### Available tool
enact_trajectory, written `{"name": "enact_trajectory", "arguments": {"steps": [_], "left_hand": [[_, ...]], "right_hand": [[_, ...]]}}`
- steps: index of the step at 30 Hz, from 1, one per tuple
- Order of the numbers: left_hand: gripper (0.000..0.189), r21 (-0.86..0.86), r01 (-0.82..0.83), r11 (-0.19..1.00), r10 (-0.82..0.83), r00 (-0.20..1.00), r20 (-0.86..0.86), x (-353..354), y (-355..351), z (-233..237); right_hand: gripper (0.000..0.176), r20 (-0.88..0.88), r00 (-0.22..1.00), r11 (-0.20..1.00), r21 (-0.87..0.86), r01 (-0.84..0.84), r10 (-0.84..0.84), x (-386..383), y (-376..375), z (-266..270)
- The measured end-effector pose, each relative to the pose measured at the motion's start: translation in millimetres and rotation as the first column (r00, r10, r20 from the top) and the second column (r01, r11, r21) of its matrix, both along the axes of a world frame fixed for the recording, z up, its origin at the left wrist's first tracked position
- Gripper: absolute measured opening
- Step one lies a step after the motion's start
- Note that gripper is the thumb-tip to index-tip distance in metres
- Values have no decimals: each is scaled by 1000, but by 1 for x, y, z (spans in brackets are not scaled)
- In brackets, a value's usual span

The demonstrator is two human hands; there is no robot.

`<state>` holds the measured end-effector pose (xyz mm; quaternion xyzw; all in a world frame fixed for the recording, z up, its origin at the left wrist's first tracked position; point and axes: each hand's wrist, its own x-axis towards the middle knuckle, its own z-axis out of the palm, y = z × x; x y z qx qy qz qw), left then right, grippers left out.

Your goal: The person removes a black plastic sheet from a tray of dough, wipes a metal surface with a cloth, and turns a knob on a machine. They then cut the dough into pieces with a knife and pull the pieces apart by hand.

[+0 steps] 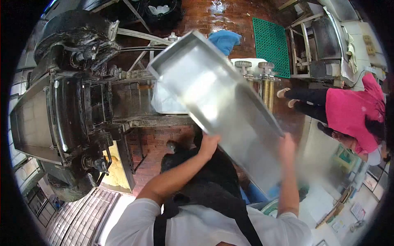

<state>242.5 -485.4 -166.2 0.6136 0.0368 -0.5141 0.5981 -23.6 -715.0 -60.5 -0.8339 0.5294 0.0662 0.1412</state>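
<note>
A long, shallow metal tray (pixel 213 82) with raised side walls is held up in front of me, slanting from upper left to lower right. Its inside looks bare and shiny. My left hand (pixel 209 146) is closed around the near long wall, about halfway along. On the opposite long wall, nearer the lower right end, my right hand (pixel 287 147) grips the rim; it is a little blurred. Beneath and behind the tray, a machine shows brass-coloured ridged rollers (pixel 268 94) and toothed gears (pixel 266 65). White sheeting (pixel 166 100) is partly hidden under the tray.
Dark heavy machinery (pixel 67 110) stands at the left, with a yellow slab (pixel 116 164) beside it. A green perforated mat (pixel 271 45) lies on the wet brick floor (pixel 197 16). A person in a pink top (pixel 349 108) is at the right. Blue cloth (pixel 225 41) lies beyond the tray.
</note>
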Motion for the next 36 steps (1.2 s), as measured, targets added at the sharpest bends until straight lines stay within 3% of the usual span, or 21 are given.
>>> {"name": "enact_trajectory", "arguments": {"steps": [4, 5, 6, 7, 9, 13, 15, 17, 19, 21, 23, 25, 28, 31, 34, 36], "left_hand": [[75, 139, 324, 936, -341, 931, 132, 47, -88, -50], [81, -71, 213, 974, -198, 964, 179, 61, -111, -20], [85, 22, 346, 938, -338, 897, 285, 73, -132, -39], [93, 3, 492, 871, -446, 788, 425, 81, -146, -61], [99, 126, 467, 875, -484, 846, 224, 103, -180, -37], [105, 186, 552, 813, -581, 789, 201, 112, -210, -59], [111, 246, 652, 717, -696, 690, 200, 118, -213, -72], [115, 218, 652, 726, -688, 690, 226, 117, -209, -81], [119, 188, 645, 741, -670, 690, 274, 125, -209, -75], [124, 204, 703, 681, -732, 654, 189, 126, -208, -66], [123, 158, 703, 694, -718, 691, 84, 131, -200, -41], [122, 117, 707, 698, -709, 704, -27, 132, -197, -49], [121, 93, 734, 673, -739, 672, 46, 137, -195, -60], [118, 224, 744, 630, -777, 610, 158, 130, -185, -53], [117, 176, 720, 671, -740, 665, 102, 127, -185, -53], [118, 135, 674, 727, -687, 705, 179, 121, -181, -59]], "right_hand": [[17, 108, 990, 992, -79, 96, -87, -7, 1, -46], [17, 155, 982, 984, -119, 131, -112, -9, 0, -60], [17, 141, 984, 987, -101, 126, -111, -7, 1, -72], [17, 154, 969, 969, -124, 213, -193, -3, 0, -85], [18, 158, 948, 944, -141, 300, -277, 6, 1, -100], [19, 119, 924, 913, -148, 379, -364, 18, 3, -115], [20, 83, 923, 909, -162, 384, -375, 23, 1, -116], [28, -49, 899, 896, -111, 429, -436, 34, -1, -106], [36, -9, 903, 897, -117, 426, -430, 44, 0, -101], [45, 37, 911, 901, -130, 413, -412, 60, -9, -94], [60, 27, 922, 914, -123, 387, -387, 77, -10, -86], [64, 20, 942, 930, -148, 335, -336, 83, -20, -92], [69, 11, 948, 935, -161, 316, -319, 94, -31, -99], [74, 27, 948, 931, -183, 317, -318, 105, -42, -105], [78, 75, 961, 928, -248, 278, -268, 120, -54, -110], [80, 80, 966, 930, -262, 259, -247, 122, -58, -107]]}}
